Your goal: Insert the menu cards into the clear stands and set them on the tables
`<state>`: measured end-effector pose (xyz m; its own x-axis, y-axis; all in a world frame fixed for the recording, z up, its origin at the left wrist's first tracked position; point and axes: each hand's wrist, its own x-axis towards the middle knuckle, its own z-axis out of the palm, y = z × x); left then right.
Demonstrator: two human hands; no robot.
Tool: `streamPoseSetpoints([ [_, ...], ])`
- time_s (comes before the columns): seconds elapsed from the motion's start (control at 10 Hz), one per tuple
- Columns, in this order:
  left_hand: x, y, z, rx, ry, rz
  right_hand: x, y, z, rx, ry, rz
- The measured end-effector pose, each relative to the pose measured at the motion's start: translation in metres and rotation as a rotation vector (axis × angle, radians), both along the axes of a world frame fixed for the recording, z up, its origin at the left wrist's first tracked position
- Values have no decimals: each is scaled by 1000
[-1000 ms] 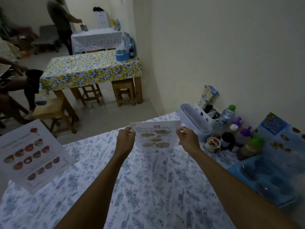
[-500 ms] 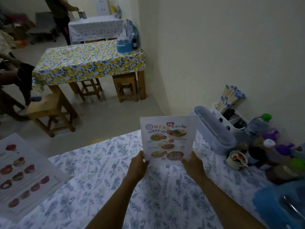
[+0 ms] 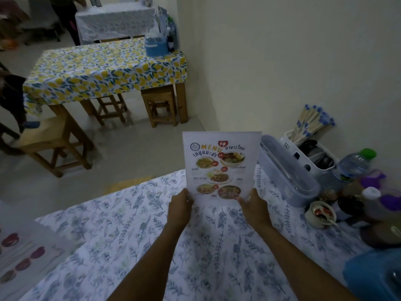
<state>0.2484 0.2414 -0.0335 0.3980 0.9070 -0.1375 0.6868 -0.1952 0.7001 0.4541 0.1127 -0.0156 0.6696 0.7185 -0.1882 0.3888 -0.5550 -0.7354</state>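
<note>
A white menu card [image 3: 221, 166] with food pictures stands upright over the far part of the blue floral table [image 3: 134, 240]. My left hand [image 3: 179, 208] grips its lower left corner and my right hand [image 3: 255, 208] its lower right corner. Whether the card sits in a clear stand I cannot tell. A second menu sheet [image 3: 23, 255] with red dish pictures lies at the table's left edge.
Along the wall at right stand a clear lidded box [image 3: 286, 170], a white cutlery caddy [image 3: 308, 153] with chopsticks, a water bottle [image 3: 353, 164], sauce bottles and a small bowl [image 3: 321, 216]. Beyond are a lemon-pattern table [image 3: 104, 68], wooden stools [image 3: 161, 107] and a person [image 3: 67, 16].
The menu card has gone from lying tilted back and held by its top corners to standing upright, held at its bottom corners. My view has moved closer and tilted down.
</note>
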Motion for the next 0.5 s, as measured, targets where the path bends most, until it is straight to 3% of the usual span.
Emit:
streamPoseSetpoints([
  [0.3, 5, 5, 1, -24, 36, -13, -1, 4, -2, -29, -14, -52],
  [0.5, -7, -5, 29, 2, 190, 11, -3, -4, 4, -151, -29, -41],
])
